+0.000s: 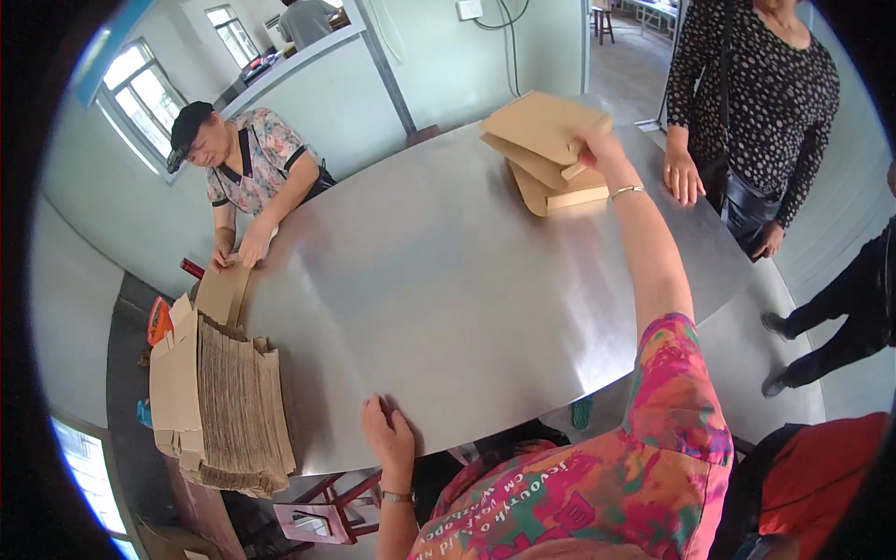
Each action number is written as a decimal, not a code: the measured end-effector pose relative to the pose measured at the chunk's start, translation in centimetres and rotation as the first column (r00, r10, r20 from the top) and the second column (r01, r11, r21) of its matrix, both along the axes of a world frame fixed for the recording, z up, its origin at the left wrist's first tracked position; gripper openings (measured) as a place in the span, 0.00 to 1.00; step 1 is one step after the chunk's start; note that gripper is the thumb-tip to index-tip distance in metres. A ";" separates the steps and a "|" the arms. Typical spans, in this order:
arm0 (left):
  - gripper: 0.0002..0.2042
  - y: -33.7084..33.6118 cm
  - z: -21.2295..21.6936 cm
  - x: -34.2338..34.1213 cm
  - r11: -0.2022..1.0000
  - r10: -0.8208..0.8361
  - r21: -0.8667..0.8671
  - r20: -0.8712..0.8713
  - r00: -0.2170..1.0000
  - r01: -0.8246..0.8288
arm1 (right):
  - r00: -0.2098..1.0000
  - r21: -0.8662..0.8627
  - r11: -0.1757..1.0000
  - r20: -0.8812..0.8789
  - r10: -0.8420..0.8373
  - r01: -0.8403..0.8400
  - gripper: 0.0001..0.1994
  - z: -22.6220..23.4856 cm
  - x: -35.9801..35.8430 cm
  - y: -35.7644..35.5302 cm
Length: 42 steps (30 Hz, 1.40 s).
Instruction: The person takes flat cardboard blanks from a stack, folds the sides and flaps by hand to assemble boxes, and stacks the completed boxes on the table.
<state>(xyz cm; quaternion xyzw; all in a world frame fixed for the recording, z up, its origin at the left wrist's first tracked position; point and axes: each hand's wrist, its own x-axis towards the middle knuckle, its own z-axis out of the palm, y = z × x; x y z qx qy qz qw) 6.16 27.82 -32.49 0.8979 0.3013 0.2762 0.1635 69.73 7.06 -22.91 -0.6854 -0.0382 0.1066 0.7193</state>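
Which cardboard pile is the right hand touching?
The small pile at the far right, the right hand on its edge; the large left stack stands untouched.

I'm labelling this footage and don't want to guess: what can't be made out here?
All in the head view:
Right hand: exact finger positions, blurred and partly hidden by cardboard.
Cardboard's inside: hidden by its own panels.
Cardboard stack: sheet count, edges too fine.
Person in dotted top: head, cut by the upper edge.
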 end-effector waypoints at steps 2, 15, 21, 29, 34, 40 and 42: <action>0.22 0.1 0.3 -0.9 0.999 0.045 -0.011 -0.021 0.999 -0.046 | 0.997 -0.103 0.992 -0.051 0.062 -0.067 0.29 -0.8 -1.7 1.4; 0.17 -0.3 0.5 0.4 0.994 0.048 0.106 -0.092 0.995 -0.038 | 0.991 0.063 0.992 -0.090 -0.103 0.108 0.23 0.4 -0.3 -0.8; 0.16 -0.2 0.6 -0.1 0.993 0.063 0.109 -0.068 0.996 -0.056 | 0.986 0.204 0.966 0.018 -0.167 0.160 0.19 2.5 -2.9 0.1; 0.15 0.0 0.2 -0.9 0.986 0.053 0.160 -0.024 0.998 -0.049 | 0.948 0.204 0.928 0.000 -0.319 0.312 0.32 -0.2 -11.2 -1.5; 0.14 -0.3 -0.2 -0.7 0.991 0.042 0.131 -0.018 0.999 -0.040 | 0.967 0.182 0.956 -0.155 -0.202 0.229 0.48 -0.2 -14.5 -3.9; 0.14 -0.6 0.0 -0.6 0.992 0.027 0.126 -0.025 0.999 -0.024 | 0.943 0.457 0.889 -0.311 0.122 0.036 0.53 -1.7 -18.3 -1.0; 0.14 -0.5 -0.1 -0.8 0.989 0.039 0.142 -0.035 0.999 -0.034 | 0.944 0.496 0.865 -0.315 0.101 0.073 0.43 -1.3 -17.4 1.1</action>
